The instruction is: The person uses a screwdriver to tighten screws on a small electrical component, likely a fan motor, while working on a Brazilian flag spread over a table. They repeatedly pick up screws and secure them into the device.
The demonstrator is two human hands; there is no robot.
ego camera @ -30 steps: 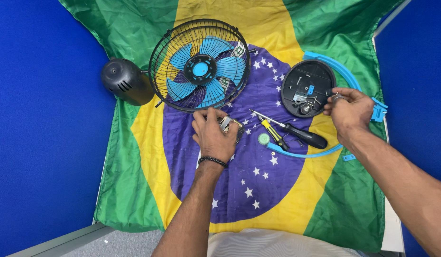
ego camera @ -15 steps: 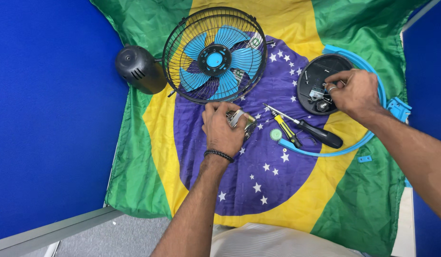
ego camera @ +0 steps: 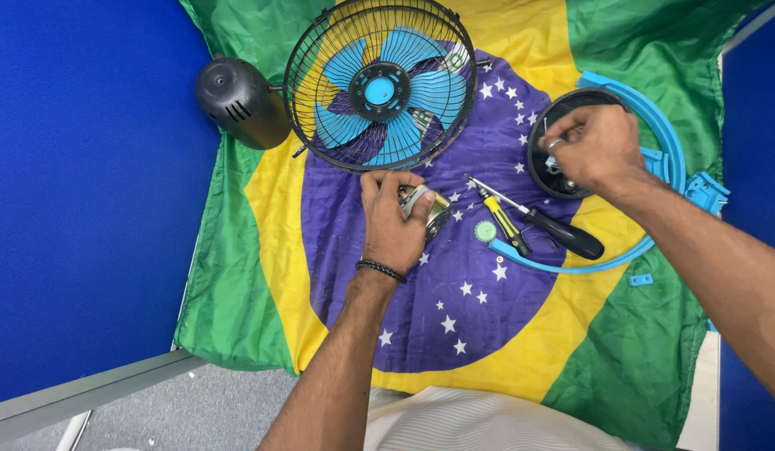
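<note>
A person's left hand [ego camera: 393, 219] closes its fingers around a small metal fan motor [ego camera: 426, 209] that rests on a green, yellow and blue flag cloth [ego camera: 262, 242], just below a black wire fan guard [ego camera: 379, 83] lying flat with its blue fan blades [ego camera: 387, 96] inside. A black beaded bracelet [ego camera: 381, 269] circles that wrist. The right hand [ego camera: 594, 149] reaches over a round black motor housing cover [ego camera: 548, 163], thumb and fingertips pressed together on a small metal part too tiny to identify. Between the hands lie a black-handled screwdriver [ego camera: 554, 230], a smaller yellow-handled screwdriver [ego camera: 504, 224] and a little green round cap [ego camera: 485, 231]. A light-blue plastic ring [ego camera: 663, 159] curves around the cover. A dark rounded rear motor casing [ego camera: 241, 100] sits at the guard's left edge, against the blue partition wall [ego camera: 78, 192].
</note>
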